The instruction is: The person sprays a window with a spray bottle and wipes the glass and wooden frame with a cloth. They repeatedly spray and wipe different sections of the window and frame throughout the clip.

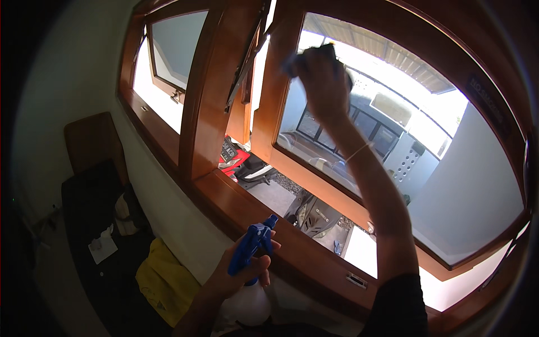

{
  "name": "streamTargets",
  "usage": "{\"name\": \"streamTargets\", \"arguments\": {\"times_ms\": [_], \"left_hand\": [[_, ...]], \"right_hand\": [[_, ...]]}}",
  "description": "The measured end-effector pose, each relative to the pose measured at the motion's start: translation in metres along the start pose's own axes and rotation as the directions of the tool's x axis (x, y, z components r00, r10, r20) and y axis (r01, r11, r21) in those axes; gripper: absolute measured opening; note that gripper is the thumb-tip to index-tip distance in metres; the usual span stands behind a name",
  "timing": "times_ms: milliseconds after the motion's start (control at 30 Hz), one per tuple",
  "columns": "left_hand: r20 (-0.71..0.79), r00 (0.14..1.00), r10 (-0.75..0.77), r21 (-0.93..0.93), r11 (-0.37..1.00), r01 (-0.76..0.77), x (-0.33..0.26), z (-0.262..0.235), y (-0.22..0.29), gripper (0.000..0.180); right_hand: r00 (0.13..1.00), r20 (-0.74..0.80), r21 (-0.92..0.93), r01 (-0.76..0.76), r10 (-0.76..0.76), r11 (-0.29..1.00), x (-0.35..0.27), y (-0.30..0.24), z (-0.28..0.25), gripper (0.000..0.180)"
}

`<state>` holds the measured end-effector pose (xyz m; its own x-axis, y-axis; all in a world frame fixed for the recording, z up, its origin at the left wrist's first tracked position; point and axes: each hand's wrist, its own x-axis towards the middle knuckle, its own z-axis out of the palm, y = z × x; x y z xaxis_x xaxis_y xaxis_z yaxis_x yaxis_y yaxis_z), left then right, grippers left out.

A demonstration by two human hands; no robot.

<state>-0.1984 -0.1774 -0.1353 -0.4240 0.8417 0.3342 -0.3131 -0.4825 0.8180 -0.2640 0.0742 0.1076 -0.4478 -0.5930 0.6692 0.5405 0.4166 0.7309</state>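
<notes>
Right hand (321, 73) is raised against the window pane (449, 185), fingers closed on a blue cloth (291, 63) pressed flat to the upper part of the glass. Left hand (238, 275) sits below the wooden window sill (236, 205), fingers clamped around a spray bottle (252, 264) with blue trigger head and white body, held upright. A yellow cloth (160, 278) lies below the sill, left of the bottle.

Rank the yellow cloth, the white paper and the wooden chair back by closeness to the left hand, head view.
From the left hand:
1. Yellow cloth, just left of it.
2. White paper, further left on the dark surface.
3. Wooden chair back, far upper left by the wall.
</notes>
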Motion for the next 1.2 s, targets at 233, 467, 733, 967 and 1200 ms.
{"name": "streamTargets", "arguments": {"times_ms": [233,467,733,967,1200], "left_hand": [[0.038,0.999,-0.026,-0.05,0.998,0.028,0.019,-0.014,0.001,0.054],[0.062,0.998,0.004,-0.049,0.999,-0.001,0.012,-0.021,-0.003,0.051],[0.09,0.996,0.008,-0.069,0.998,-0.002,0.002,-0.009,0.004,0.051],[0.129,0.991,-0.036,-0.079,0.996,0.047,0.003,0.007,-0.001,0.054],[0.148,0.985,-0.089,-0.055,0.994,0.098,0.003,0.016,-0.01,0.052]], "right_hand": [[0.972,-0.222,0.006,-0.078,0.078,0.997,0.018,0.02,0.005,0.037],[0.969,0.244,0.101,0.003,-0.028,0.995,-0.089,-0.07,-0.005,0.044],[0.914,0.345,0.046,0.212,-0.215,0.976,-0.111,-0.033,-0.017,0.038],[0.994,-0.052,0.122,0.105,-0.099,0.987,-0.02,0.12,-0.085,0.025],[0.99,0.137,0.168,-0.053,0.029,0.984,-0.069,0.098,-0.101,0.032]]}}
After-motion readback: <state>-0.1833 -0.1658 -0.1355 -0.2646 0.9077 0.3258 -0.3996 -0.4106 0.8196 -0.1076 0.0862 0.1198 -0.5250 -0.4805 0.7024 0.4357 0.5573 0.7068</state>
